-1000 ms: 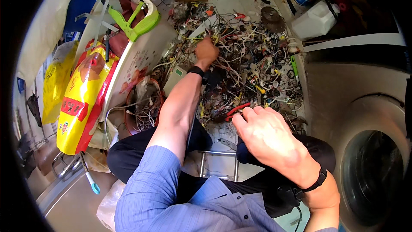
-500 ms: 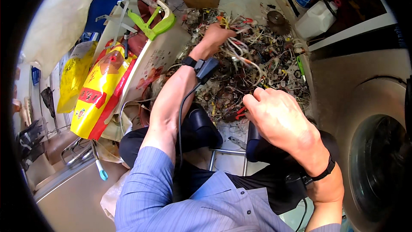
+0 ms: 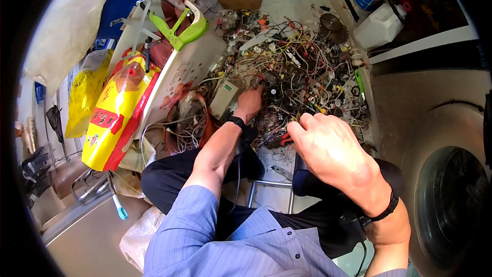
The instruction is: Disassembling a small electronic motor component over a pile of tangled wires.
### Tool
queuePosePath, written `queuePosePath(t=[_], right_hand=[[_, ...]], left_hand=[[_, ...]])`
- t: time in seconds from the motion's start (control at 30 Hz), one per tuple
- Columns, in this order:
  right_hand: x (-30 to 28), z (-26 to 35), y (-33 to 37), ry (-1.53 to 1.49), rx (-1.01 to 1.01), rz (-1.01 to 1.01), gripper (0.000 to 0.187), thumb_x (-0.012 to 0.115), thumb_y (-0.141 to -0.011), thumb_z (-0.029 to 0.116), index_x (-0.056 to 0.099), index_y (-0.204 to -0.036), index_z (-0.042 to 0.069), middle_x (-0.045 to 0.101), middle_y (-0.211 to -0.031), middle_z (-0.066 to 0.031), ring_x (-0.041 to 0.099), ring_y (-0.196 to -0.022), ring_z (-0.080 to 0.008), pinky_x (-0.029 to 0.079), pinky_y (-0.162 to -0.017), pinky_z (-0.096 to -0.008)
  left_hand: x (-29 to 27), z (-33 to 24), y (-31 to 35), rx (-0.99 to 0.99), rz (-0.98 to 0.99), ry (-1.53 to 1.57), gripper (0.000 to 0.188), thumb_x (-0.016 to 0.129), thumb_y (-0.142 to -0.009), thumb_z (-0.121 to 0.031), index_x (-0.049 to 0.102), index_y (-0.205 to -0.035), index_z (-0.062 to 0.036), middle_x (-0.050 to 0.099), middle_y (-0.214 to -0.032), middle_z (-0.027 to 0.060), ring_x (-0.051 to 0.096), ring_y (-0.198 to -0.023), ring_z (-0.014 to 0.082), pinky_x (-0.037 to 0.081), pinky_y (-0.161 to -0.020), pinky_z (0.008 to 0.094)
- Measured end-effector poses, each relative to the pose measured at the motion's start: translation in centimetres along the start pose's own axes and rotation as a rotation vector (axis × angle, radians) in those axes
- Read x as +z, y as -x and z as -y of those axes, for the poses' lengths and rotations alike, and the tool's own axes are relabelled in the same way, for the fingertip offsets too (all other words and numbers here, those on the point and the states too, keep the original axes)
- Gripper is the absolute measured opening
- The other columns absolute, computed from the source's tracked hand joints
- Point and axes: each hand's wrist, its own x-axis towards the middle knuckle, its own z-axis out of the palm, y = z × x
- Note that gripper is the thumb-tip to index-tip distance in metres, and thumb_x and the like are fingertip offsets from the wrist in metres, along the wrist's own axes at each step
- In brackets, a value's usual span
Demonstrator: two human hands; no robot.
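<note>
The left forearm [image 3: 221, 146] is stretched forward and leans a little to the right; at its end the left hand [image 3: 250, 103] shows its back, with the fingers directed away from the body. The right forearm [image 3: 389, 233] rises inward, and the right hand [image 3: 333, 146] has its fingers curled under (their tips are hidden here).

Hands [image 3: 249, 103] near tangled wires [image 3: 310, 67]
</note>
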Motion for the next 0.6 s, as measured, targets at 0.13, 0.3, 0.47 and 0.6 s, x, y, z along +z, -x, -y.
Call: queuePosePath(t=[0.13, 0.3, 0.47, 0.6], right_hand=[[0.2, 0.0, -0.2, 0.000, 0.003, 0.005, 0.007, 0.063, -0.080, 0.006, 0.060, -0.086, 0.005, 0.063, -0.082, -0.0119, 0.066, -0.079, -0.0294, 0.052, -0.070, -0.0411], [0.3, 0.0, -0.7, -0.005, 0.016, 0.026, 0.008, 0.063, -0.080, 0.006, 0.060, -0.086, 0.005, 0.063, -0.082, -0.0117, 0.066, -0.079, -0.0295, 0.052, -0.070, -0.0409], [0.7, -0.4, -0.6, 0.003, 0.023, 0.036, 0.006, 0.062, -0.081, 0.007, 0.060, -0.086, 0.005, 0.063, -0.082, -0.0112, 0.066, -0.079, -0.0286, 0.052, -0.069, -0.0403], [0.9, -0.6, -0.6, 0.018, 0.024, 0.030, 0.005, 0.062, -0.082, 0.008, 0.060, -0.085, 0.005, 0.063, -0.081, -0.0115, 0.066, -0.079, -0.0290, 0.053, -0.069, -0.0400]], left_hand=[[0.5, -0.7, -0.6, 0.032, 0.001, -0.092, 0.031, 0.059, -0.088, -0.012, 0.066, -0.117, -0.0079, 0.066, -0.104, 0.0209, 0.069, -0.087, 0.0414, 0.057, -0.068, 0.0532], [0.5, -0.5, -2.1, 0.104, -0.009, -0.350, 0.032, 0.062, -0.087, -0.015, 0.067, -0.118, -0.0099, 0.059, -0.116, 0.0168, 0.063, -0.100, 0.0367, 0.056, -0.072, 0.0481], [0.4, -1.3, -2.7, 0.091, 0.044, -0.388, 0.027, 0.065, -0.087, -0.018, 0.072, -0.111, -0.0075, 0.055, -0.126, 0.0179, 0.057, -0.113, 0.0363, 0.051, -0.082, 0.0492], [-0.3, -0.7, -2.4, 0.204, 0.076, -0.450, 0.024, 0.064, -0.087, -0.019, 0.075, -0.104, -0.0063, 0.056, -0.129, 0.0193, 0.056, -0.114, 0.0358, 0.049, -0.085, 0.0494]])
